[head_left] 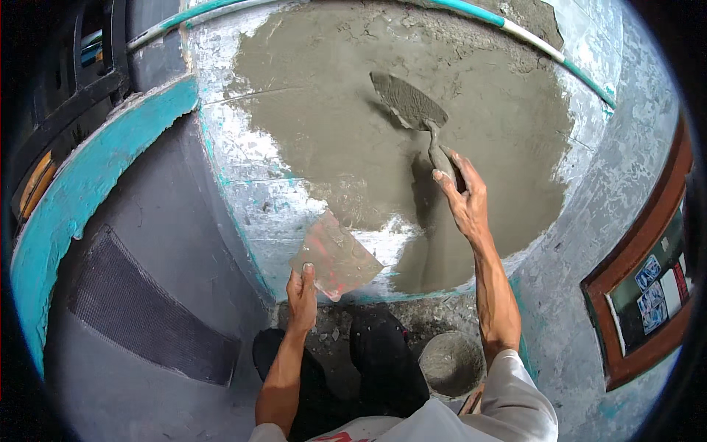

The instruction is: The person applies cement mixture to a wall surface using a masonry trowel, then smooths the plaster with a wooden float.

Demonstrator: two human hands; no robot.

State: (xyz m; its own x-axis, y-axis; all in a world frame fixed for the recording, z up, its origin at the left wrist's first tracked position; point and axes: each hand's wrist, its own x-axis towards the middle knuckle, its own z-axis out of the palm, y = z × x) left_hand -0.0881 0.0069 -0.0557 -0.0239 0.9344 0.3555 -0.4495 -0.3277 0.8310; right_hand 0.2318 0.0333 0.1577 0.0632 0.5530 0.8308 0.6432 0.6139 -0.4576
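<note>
Below the wet plaster patch (398, 147) on the wall, the left hand (302, 295) has its grip pinched on a smeared flat board (335, 254). The right hand (460, 195), grip wrapped around a trowel (412, 107), presses the blade onto the patch. A bucket (451, 362) sits beneath.

Soft daylight, heavy fisheye vignetting
</note>
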